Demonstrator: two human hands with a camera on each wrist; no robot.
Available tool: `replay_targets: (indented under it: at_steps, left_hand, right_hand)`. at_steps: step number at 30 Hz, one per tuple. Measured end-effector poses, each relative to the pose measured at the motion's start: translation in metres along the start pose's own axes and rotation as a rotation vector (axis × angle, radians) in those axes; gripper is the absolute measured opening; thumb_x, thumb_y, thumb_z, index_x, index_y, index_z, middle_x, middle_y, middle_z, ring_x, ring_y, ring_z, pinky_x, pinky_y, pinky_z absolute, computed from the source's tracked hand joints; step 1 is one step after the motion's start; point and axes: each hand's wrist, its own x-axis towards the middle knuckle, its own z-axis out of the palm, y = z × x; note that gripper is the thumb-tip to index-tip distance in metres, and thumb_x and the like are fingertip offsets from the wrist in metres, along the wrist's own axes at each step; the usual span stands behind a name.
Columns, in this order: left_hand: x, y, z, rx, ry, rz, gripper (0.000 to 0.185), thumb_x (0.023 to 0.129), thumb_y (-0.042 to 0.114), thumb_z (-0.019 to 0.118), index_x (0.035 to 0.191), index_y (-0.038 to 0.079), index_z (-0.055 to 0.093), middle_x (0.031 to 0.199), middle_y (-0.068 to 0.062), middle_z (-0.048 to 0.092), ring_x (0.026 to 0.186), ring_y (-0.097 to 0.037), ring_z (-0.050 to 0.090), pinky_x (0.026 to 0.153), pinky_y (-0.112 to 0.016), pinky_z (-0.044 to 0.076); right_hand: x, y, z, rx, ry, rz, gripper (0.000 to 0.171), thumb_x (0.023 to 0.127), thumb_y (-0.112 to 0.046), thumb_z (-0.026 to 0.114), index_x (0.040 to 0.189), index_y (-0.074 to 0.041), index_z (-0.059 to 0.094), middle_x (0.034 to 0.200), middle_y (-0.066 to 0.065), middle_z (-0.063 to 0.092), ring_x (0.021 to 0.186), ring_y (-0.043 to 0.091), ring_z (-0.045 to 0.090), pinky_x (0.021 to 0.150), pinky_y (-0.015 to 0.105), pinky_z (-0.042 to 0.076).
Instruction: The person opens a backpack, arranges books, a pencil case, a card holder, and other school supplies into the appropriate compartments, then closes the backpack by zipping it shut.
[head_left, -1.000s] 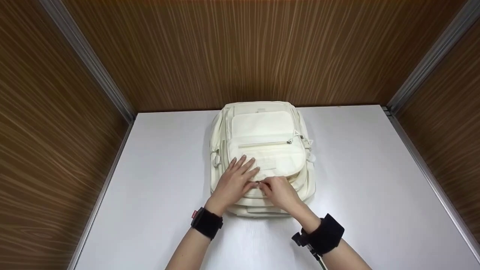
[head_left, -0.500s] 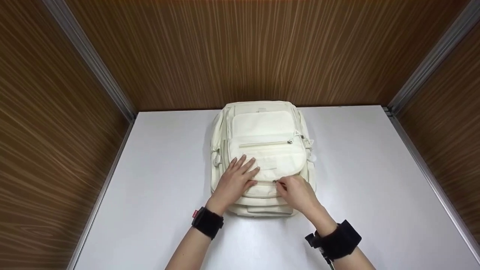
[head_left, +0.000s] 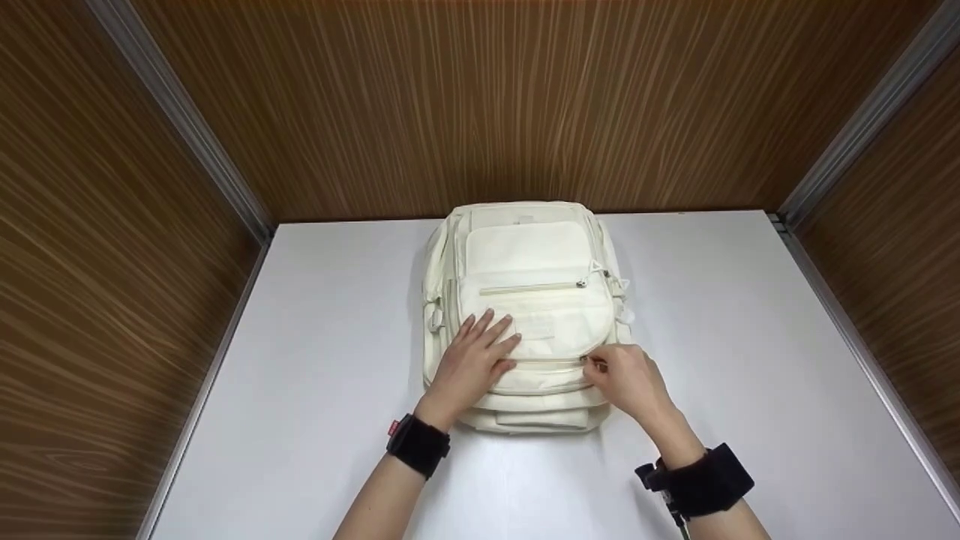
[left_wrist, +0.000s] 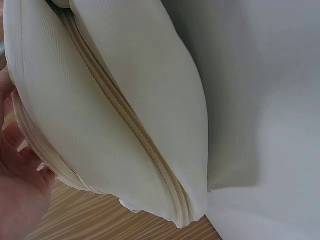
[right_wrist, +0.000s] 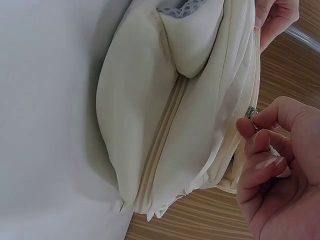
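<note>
A cream backpack lies flat on the white table, its front pockets facing up. My left hand rests on the lower left of its front, fingers spread across the fabric. At the lower right of the front pocket, my right hand pinches a metal zipper pull between thumb and forefinger; the remaining fingers are curled. The pocket's zipper line runs between both hands. In the left wrist view the left hand lies along the bag's edge.
The white table stretches around the bag, with brown wood-grain panels at the back and sides. A smaller zipped slot crosses the middle of the bag's front. Side straps and buckles hang at its edges.
My right hand has drawn the zipper pull rightward along the lower pocket, from beside the left thumb to the bag's right side. The left hand has stayed in place.
</note>
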Motion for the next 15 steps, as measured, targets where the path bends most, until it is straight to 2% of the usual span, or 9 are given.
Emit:
replay_targets:
  at_steps: [4,9,15]
  left_hand:
    - [0.006,0.003,0.003,0.023,0.011,-0.022,0.056,0.092,0.051,0.06,0.139,0.021,0.057,0.154,-0.012,0.036,0.144,-0.03,0.026,0.117,-0.047,0.014]
    - [0.013,0.004,0.006,0.097,-0.019,-0.072,0.076,0.086,0.07,0.051,0.148,0.028,0.045,0.158,-0.02,0.021,0.146,-0.037,0.016,0.116,-0.053,0.008]
    - [0.018,0.002,0.006,0.163,-0.057,-0.113,0.076,0.085,0.076,0.045,0.148,0.033,0.044,0.158,-0.021,0.022,0.145,-0.038,0.017,0.116,-0.054,0.008]
  right_hand:
    - [-0.001,0.004,-0.002,-0.005,0.012,-0.013,0.021,0.076,0.0,0.066,0.063,-0.015,0.059,0.062,-0.005,0.053,0.055,0.014,0.045,0.05,0.032,0.039]
    - [-0.003,0.003,0.002,-0.003,0.024,-0.024,0.018,0.076,-0.001,0.067,0.066,-0.015,0.062,0.064,-0.005,0.055,0.057,0.014,0.048,0.051,0.034,0.041]
    - [-0.001,0.006,0.002,-0.007,0.068,-0.057,0.016,0.074,0.0,0.068,0.066,-0.014,0.063,0.063,-0.006,0.053,0.056,0.013,0.046,0.05,0.032,0.039]
